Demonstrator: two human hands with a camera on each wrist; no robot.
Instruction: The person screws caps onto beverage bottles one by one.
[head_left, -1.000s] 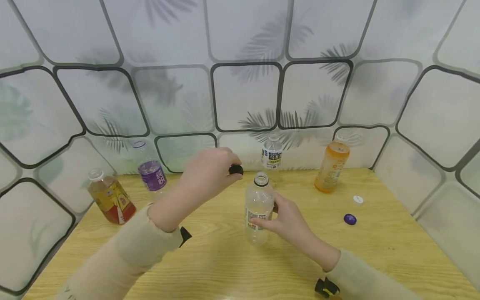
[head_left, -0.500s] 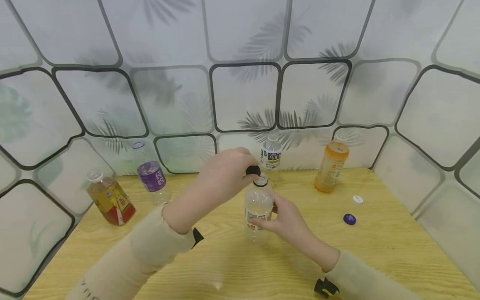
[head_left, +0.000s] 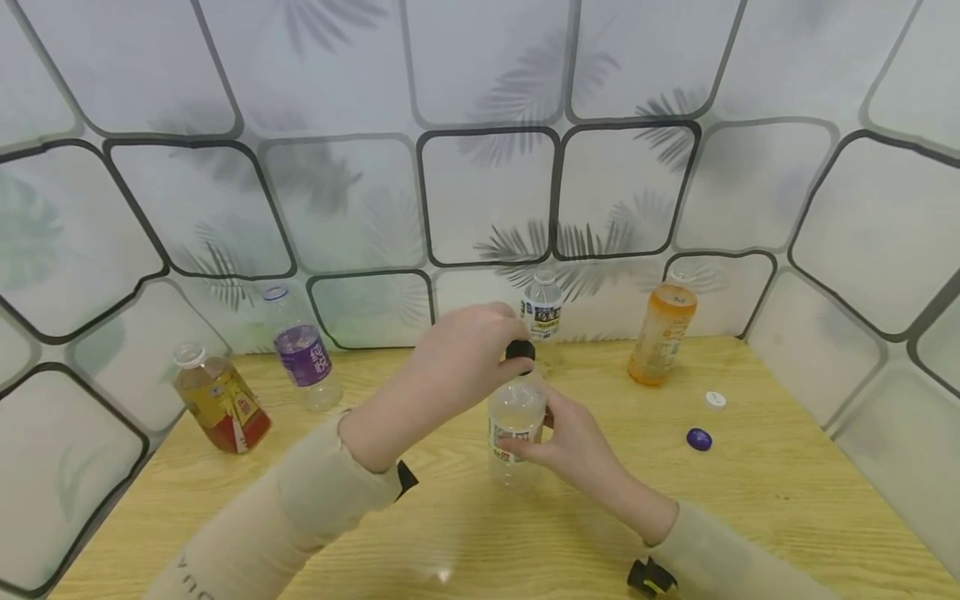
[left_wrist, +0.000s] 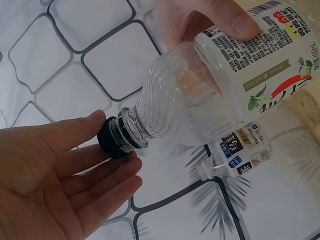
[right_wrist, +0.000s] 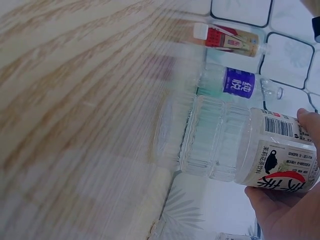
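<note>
- My right hand (head_left: 573, 442) grasps the clear bottle (head_left: 516, 412) round its label, thumb on the near side.
- Clear bottle: stands upright on the wood-grain counter (head_left: 375, 550), in front of me near the middle.
- My left hand (head_left: 468, 354), above it, pinches the black cap (head_left: 521, 354) at the bottle's mouth. Left wrist view: a strip of neck shows between cap and black ring; cannot tell whether the threads are engaged.
- Far left: red-and-yellow-labelled bottle (head_left: 225, 408), amber above its label.
- Right: domed purple cap (head_left: 700, 439), lying just nearer than the white cap (head_left: 716, 401).
- Further back, left: purple-labelled bottle (head_left: 303, 354), upright.
- Further back, right: orange bottle (head_left: 663, 337), upright.
- Behind my work: dark-blue-labelled bottle (head_left: 543, 310), near the patterned wall (head_left: 487, 200).
</note>
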